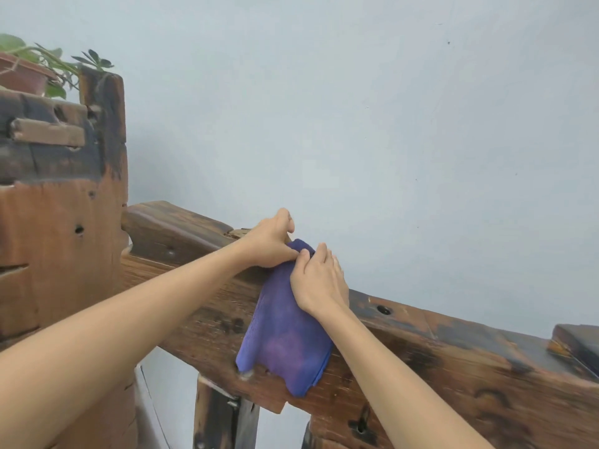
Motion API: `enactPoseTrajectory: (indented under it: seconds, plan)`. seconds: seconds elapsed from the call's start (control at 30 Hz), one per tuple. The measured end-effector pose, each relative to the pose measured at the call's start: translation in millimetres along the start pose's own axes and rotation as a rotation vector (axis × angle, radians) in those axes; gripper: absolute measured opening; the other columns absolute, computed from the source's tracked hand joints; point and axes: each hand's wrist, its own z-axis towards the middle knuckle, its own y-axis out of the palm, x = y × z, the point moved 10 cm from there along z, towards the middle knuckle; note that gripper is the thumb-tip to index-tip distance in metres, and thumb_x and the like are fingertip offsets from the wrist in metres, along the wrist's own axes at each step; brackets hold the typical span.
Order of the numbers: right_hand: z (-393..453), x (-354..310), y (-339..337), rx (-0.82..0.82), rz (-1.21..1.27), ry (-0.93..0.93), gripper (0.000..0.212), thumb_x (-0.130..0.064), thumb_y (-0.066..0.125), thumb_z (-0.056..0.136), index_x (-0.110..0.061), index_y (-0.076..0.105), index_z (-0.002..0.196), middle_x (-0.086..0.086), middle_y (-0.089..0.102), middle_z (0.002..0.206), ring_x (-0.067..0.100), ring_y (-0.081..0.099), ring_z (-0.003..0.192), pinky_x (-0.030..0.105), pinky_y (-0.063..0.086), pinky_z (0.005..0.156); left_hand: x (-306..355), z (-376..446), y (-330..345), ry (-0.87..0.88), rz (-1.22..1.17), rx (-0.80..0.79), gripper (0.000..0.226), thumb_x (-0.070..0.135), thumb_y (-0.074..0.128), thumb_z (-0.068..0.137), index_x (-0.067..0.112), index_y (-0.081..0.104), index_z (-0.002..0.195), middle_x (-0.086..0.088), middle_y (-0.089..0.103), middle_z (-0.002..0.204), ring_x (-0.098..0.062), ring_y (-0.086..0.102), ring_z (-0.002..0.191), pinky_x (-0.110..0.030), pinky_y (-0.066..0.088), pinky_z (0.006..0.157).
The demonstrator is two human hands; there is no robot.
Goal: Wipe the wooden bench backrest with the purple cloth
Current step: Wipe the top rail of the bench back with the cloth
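Note:
The purple cloth (285, 332) hangs folded over the top rail of the rough wooden bench backrest (421, 358), its lower edge down the front face. My left hand (269, 241) sits on the rail's top edge at the cloth's upper left corner, thumb and fingers pinching the fabric. My right hand (319, 280) lies on the cloth's upper right part, fingers curled over the top of the rail and thumb pinching the cloth beside the left thumb. The far side of the cloth behind the rail is hidden.
A tall wooden post (64, 222) rises at the left end of the backrest. A potted plant (29, 69) stands on top of it. A pale blue wall (356, 108) runs close behind the rail. Wooden supports (223, 416) drop below the backrest.

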Motion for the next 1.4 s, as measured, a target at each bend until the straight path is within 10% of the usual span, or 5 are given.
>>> enactPoseTrajectory:
  seconds: [0.3,0.63,0.8,1.1,1.4]
  plan:
    - [-2.9,-32.1,8.1,-0.068,-0.167,-0.156,0.064,-0.042,0.016,0.108,-0.007,0.02,0.161,0.012,0.04,0.16,0.03,0.041,0.145,0.047,0.026,0.119,-24.0,3.6,-9.1,-0.192,-0.659,-0.062,0.051,-0.004,0.067,0.084,0.021,0.062,0.129,-0.015,0.072,0.108,-0.03,0.072,0.097,-0.039,0.055,0.093]
    - [16.4,-60.0,33.7,-0.228,-0.203,-0.043,0.086,-0.071,0.012,0.096,-0.018,0.004,0.164,0.02,0.038,0.16,0.037,0.037,0.145,0.053,0.021,0.118,-44.6,10.8,-41.6,0.096,0.367,-0.037,0.045,0.037,0.024,0.107,0.02,0.043,0.07,0.003,0.052,0.073,-0.03,0.048,0.086,-0.041,0.036,0.08]
    - [19.5,-61.3,38.4,-0.293,-0.237,-0.015,0.085,-0.074,0.012,0.095,-0.027,-0.005,0.164,0.019,0.029,0.165,0.039,0.033,0.148,0.055,0.018,0.12,-99.3,7.9,-54.5,0.063,0.64,-0.117,0.056,0.049,0.008,0.106,0.028,0.053,0.132,-0.01,0.062,0.123,-0.032,0.05,0.122,-0.047,0.038,0.105]
    - [36.0,-84.1,56.1,-0.319,-0.27,-0.003,0.067,-0.067,0.018,0.098,-0.046,0.004,0.161,0.027,0.003,0.168,0.046,0.019,0.152,0.067,0.008,0.118,-177.5,-2.5,-155.5,-0.075,0.676,0.194,0.083,0.062,-0.007,0.097,0.021,0.065,0.1,-0.011,0.068,0.118,-0.032,0.059,0.115,-0.056,0.037,0.104]
    - [52.5,-126.7,80.1,-0.325,-0.365,-0.14,0.062,-0.054,0.013,0.103,-0.037,0.017,0.163,0.014,0.003,0.172,0.03,0.002,0.159,0.057,-0.002,0.123,-203.4,4.6,-170.3,-0.254,0.419,0.166,0.089,0.07,-0.008,0.094,0.033,0.06,0.135,-0.007,0.057,0.145,-0.037,0.05,0.13,-0.047,0.034,0.105]
